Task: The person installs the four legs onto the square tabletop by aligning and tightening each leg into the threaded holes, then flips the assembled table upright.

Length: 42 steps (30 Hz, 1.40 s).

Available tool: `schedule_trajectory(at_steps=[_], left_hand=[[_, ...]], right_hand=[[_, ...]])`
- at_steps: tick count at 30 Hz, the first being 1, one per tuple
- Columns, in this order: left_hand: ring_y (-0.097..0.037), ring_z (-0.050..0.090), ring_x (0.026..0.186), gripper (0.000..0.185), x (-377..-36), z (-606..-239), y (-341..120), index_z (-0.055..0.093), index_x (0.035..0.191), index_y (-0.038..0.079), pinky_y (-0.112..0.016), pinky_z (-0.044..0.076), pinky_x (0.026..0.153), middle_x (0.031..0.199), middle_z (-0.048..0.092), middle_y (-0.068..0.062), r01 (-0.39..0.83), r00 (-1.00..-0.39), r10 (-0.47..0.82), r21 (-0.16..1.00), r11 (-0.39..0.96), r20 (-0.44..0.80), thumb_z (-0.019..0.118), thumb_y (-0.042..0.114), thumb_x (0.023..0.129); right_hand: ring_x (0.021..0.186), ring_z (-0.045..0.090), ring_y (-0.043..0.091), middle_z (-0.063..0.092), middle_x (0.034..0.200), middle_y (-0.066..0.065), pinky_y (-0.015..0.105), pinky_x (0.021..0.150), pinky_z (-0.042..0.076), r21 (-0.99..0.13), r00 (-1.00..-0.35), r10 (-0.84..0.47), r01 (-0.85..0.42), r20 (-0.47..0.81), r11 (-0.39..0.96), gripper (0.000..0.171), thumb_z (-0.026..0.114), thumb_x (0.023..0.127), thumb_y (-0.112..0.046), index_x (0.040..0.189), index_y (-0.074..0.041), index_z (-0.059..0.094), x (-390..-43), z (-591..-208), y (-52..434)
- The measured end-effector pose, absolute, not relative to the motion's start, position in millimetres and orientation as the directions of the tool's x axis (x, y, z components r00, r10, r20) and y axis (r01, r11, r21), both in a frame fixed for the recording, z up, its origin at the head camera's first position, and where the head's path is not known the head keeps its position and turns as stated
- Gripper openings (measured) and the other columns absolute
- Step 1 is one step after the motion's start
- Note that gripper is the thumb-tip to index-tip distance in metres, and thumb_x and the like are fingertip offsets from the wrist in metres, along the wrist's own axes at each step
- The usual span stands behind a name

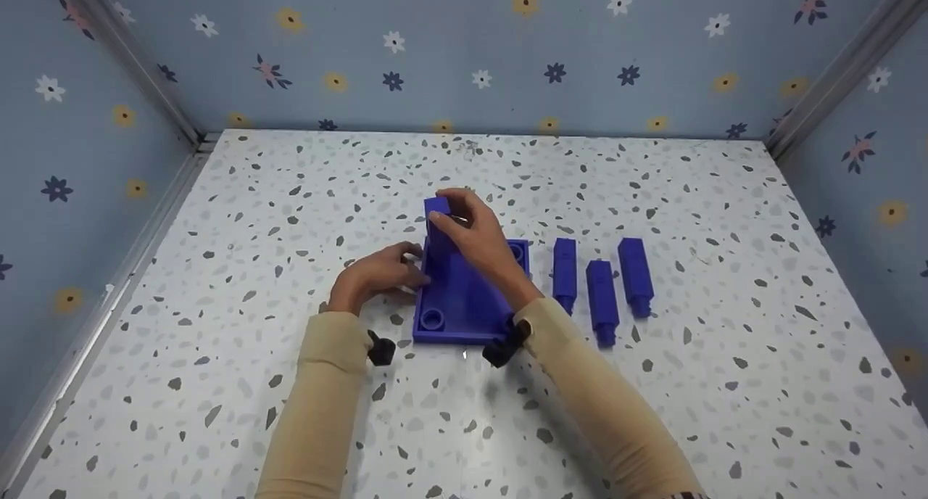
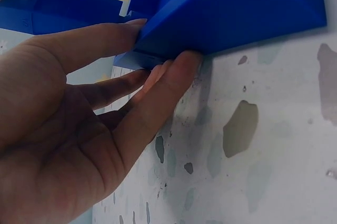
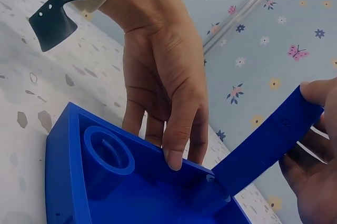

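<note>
Right hand (image 1: 475,234) holds unmarked blue peg (image 1: 438,227) on tray (image 1: 464,303).

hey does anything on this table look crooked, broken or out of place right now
Nothing looks broken or spilled. The one blue peg held by the right hand leans in the blue base's far left socket rather than upright. Three loose pegs lie tidily to the right; the left hand steadies the base.

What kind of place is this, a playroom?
More likely a small staged work booth: a speckled terrazzo-look tabletop, walled by flowered blue panels in metal corner rails, with blue plastic pegs laid out.
</note>
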<state>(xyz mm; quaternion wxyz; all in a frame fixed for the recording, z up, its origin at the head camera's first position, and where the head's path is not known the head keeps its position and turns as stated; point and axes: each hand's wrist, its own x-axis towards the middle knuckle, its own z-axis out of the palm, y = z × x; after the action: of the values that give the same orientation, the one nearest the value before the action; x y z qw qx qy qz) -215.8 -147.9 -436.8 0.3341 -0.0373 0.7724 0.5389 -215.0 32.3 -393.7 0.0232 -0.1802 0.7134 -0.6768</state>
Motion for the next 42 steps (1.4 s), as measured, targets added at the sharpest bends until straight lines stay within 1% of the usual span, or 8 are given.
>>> schedule_trajectory(at_steps=[3, 11, 17, 24, 31, 34, 37, 42], left_hand=[[-0.027, 0.056, 0.104, 0.056, -215, -437, -148, 0.037, 0.13, 0.008, -0.036, 0.053, 0.082, 0.12, 0.048, -0.016, -0.418, -0.77, 0.318, 0.814, 0.404, -0.553, 0.065, 0.009, 0.082], [-0.028, 0.055, 0.105, 0.056, -216, -436, -148, 0.036, 0.131, 0.007, -0.04, 0.05, 0.086, 0.121, 0.046, -0.017, -0.423, -0.763, 0.326, 0.812, 0.402, -0.559, 0.065, 0.009, 0.082], [-0.031, 0.054, 0.106, 0.056, -212, -426, -147, 0.034, 0.133, 0.004, -0.045, 0.047, 0.09, 0.119, 0.045, -0.019, -0.426, -0.753, 0.339, 0.81, 0.403, -0.565, 0.061, 0.006, 0.084], [-0.029, 0.055, 0.104, 0.056, -204, -409, -145, 0.033, 0.133, 0.002, -0.045, 0.046, 0.092, 0.115, 0.047, -0.018, -0.413, -0.754, 0.342, 0.81, 0.416, -0.561, 0.061, 0.007, 0.084], [-0.027, 0.056, 0.102, 0.056, -214, -433, -149, 0.035, 0.13, 0.006, -0.038, 0.051, 0.084, 0.118, 0.046, -0.017, -0.422, -0.766, 0.331, 0.819, 0.389, -0.551, 0.063, 0.006, 0.082], [-0.026, 0.057, 0.102, 0.056, -216, -437, -149, 0.037, 0.13, 0.008, -0.036, 0.053, 0.082, 0.118, 0.048, -0.016, -0.426, -0.769, 0.315, 0.813, 0.397, -0.557, 0.064, 0.007, 0.082], [-0.026, 0.057, 0.102, 0.056, -215, -436, -149, 0.037, 0.13, 0.01, -0.035, 0.052, 0.082, 0.117, 0.05, -0.015, -0.418, -0.771, 0.302, 0.803, 0.425, -0.561, 0.065, 0.009, 0.081], [-0.025, 0.058, 0.102, 0.056, -215, -436, -149, 0.038, 0.13, 0.011, -0.035, 0.051, 0.083, 0.115, 0.052, -0.015, -0.408, -0.773, 0.292, 0.795, 0.449, -0.563, 0.066, 0.011, 0.081]], right_hand=[[0.103, 0.055, 0.02, 0.057, 0.11, 0.013, 0.03, 0.088, 0.047, -0.974, -0.938, -0.271, -0.227, 0.214, 0.017, 0.035, 0.062, 0.088, -0.012, 0.12, -0.001, 0.052, -217, -397, 31], [0.096, 0.058, 0.016, 0.061, 0.102, 0.006, 0.027, 0.082, 0.05, -0.964, -0.959, -0.178, -0.241, 0.219, 0.113, 0.036, 0.07, 0.082, -0.029, 0.109, -0.011, 0.055, -229, -416, 27], [0.093, 0.058, 0.015, 0.061, 0.099, 0.005, 0.026, 0.08, 0.05, -0.945, -0.955, -0.144, -0.282, 0.26, 0.167, 0.037, 0.071, 0.081, -0.031, 0.105, -0.011, 0.054, -229, -418, 25], [0.095, 0.058, 0.021, 0.06, 0.1, 0.012, 0.028, 0.081, 0.05, -0.94, -0.955, -0.139, -0.286, 0.263, 0.185, 0.039, 0.071, 0.082, -0.023, 0.107, -0.002, 0.051, -222, -408, 23], [0.1, 0.056, 0.013, 0.058, 0.108, 0.002, 0.026, 0.086, 0.046, -0.961, -0.959, -0.155, -0.255, 0.238, 0.104, 0.035, 0.059, 0.089, -0.033, 0.115, -0.009, 0.054, -230, -416, 26], [0.106, 0.053, 0.014, 0.055, 0.117, 0.008, 0.026, 0.09, 0.043, -0.973, -0.952, -0.207, -0.231, 0.225, 0.008, 0.031, 0.052, 0.094, -0.019, 0.12, -0.003, 0.053, -229, -411, 29], [0.106, 0.052, 0.018, 0.053, 0.121, 0.015, 0.03, 0.092, 0.042, -0.978, -0.939, -0.273, -0.2, 0.207, -0.056, 0.033, 0.047, 0.094, -0.007, 0.125, 0.004, 0.05, -225, -401, 32], [0.102, 0.053, 0.02, 0.053, 0.122, 0.017, 0.039, 0.092, 0.043, -0.99, -0.934, -0.332, -0.113, 0.134, -0.083, 0.037, 0.045, 0.091, -0.003, 0.127, 0.004, 0.049, -218, -386, 33]])
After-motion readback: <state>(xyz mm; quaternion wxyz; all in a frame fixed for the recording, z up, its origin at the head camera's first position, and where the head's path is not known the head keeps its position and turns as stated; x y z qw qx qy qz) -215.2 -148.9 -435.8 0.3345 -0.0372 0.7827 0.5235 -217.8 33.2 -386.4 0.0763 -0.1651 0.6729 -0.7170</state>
